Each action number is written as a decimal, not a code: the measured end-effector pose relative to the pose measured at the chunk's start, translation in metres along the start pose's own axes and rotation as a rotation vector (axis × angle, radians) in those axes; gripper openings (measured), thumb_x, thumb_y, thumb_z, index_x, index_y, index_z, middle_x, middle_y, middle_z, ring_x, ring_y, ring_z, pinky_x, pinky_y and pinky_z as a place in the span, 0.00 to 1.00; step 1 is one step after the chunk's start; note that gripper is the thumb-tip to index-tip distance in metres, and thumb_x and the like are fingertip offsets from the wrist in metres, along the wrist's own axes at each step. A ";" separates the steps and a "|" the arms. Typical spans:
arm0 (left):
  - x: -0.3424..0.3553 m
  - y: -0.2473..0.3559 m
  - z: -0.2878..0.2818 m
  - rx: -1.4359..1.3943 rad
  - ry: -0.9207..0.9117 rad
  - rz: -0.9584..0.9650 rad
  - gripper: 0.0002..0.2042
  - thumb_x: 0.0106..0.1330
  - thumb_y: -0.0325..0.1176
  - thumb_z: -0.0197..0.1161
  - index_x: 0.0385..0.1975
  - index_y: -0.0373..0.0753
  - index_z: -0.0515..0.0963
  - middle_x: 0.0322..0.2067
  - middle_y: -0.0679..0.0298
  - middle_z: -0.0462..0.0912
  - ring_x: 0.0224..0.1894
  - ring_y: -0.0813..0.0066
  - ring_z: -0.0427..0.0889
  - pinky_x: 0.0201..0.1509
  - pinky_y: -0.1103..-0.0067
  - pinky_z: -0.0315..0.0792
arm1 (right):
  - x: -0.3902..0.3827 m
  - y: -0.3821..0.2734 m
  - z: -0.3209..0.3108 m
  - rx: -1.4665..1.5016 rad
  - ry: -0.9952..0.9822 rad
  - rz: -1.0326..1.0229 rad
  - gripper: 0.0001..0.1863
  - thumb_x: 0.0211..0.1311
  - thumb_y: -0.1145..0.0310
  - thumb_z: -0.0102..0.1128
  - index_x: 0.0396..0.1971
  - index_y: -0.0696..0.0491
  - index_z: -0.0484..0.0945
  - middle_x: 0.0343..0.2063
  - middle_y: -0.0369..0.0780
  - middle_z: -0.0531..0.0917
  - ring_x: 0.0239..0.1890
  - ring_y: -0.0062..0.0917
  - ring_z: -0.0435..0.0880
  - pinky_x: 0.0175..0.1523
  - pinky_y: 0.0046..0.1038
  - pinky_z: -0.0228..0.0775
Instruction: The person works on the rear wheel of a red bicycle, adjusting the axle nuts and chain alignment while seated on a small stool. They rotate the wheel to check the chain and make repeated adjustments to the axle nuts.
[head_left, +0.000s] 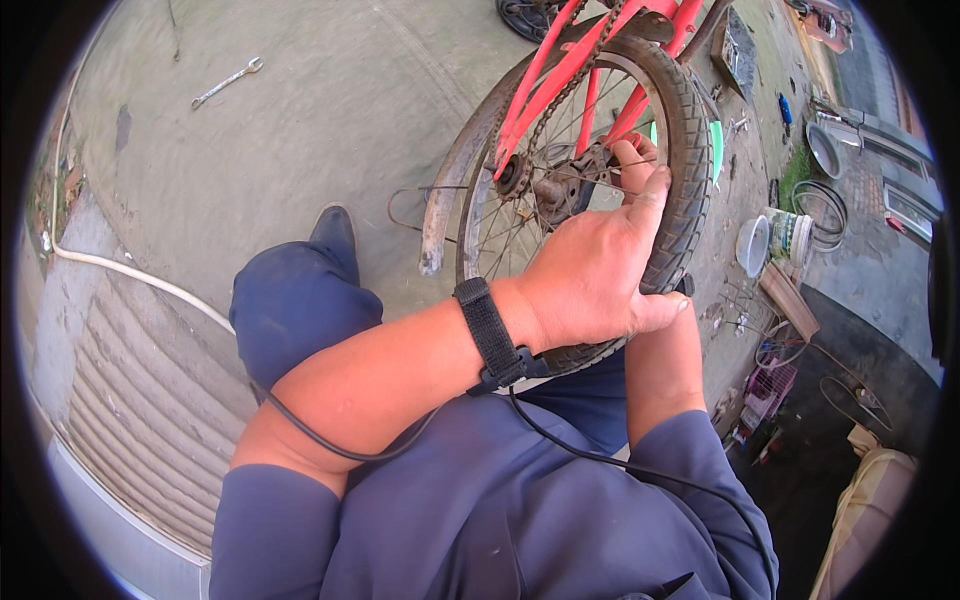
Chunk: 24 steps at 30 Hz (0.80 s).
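Head view: left hand (590, 275) clamps the tyre (690, 150) of a red bike's rear wheel, thumb over the tread. Right hand (636, 160) reaches through behind the wheel, fingers curled at the spokes (520, 225) near the hub (555, 185); its grip cannot be told. Spanner (226, 82) lies well apart on concrete.

Head camera, looking steeply down from just above the bicycle wheel (590, 190)

One fisheye view only, so no second view shares the scene. It sits close over the wheel, which fills the upper centre; the person's forearms and lap enter from below it. The concrete ground bends away to the wheel's left, and yard clutter curves off to its right.
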<state>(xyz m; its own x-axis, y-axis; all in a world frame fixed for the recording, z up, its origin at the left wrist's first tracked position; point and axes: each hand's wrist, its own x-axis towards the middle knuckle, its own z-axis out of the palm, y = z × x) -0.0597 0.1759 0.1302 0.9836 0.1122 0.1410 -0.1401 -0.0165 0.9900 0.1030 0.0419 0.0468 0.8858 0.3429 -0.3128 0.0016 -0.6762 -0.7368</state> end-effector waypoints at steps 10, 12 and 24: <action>0.001 0.004 -0.003 -0.016 -0.021 -0.058 0.52 0.52 0.44 0.71 0.70 0.22 0.48 0.34 0.41 0.82 0.37 0.44 0.84 0.42 0.63 0.79 | -0.019 -0.003 -0.005 0.106 0.020 -0.078 0.18 0.67 0.64 0.61 0.54 0.54 0.76 0.41 0.37 0.82 0.43 0.22 0.81 0.47 0.27 0.77; 0.001 0.003 -0.003 -0.004 -0.004 -0.063 0.51 0.53 0.43 0.71 0.71 0.25 0.49 0.35 0.47 0.83 0.37 0.48 0.85 0.42 0.65 0.78 | -0.023 -0.005 -0.006 0.136 0.020 -0.097 0.18 0.67 0.64 0.60 0.54 0.54 0.76 0.42 0.37 0.81 0.44 0.22 0.81 0.47 0.27 0.77; 0.001 0.000 -0.002 0.006 0.012 -0.022 0.53 0.52 0.41 0.69 0.72 0.24 0.42 0.35 0.45 0.83 0.37 0.47 0.85 0.42 0.65 0.79 | -0.047 -0.016 -0.006 0.313 -0.005 -0.230 0.17 0.70 0.65 0.58 0.55 0.54 0.75 0.44 0.37 0.81 0.46 0.22 0.81 0.49 0.27 0.77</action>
<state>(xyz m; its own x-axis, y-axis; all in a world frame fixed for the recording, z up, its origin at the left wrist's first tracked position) -0.0593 0.1780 0.1303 0.9850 0.1246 0.1195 -0.1180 -0.0196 0.9928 0.0639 0.0327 0.0775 0.8765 0.4661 -0.1203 0.0577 -0.3498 -0.9350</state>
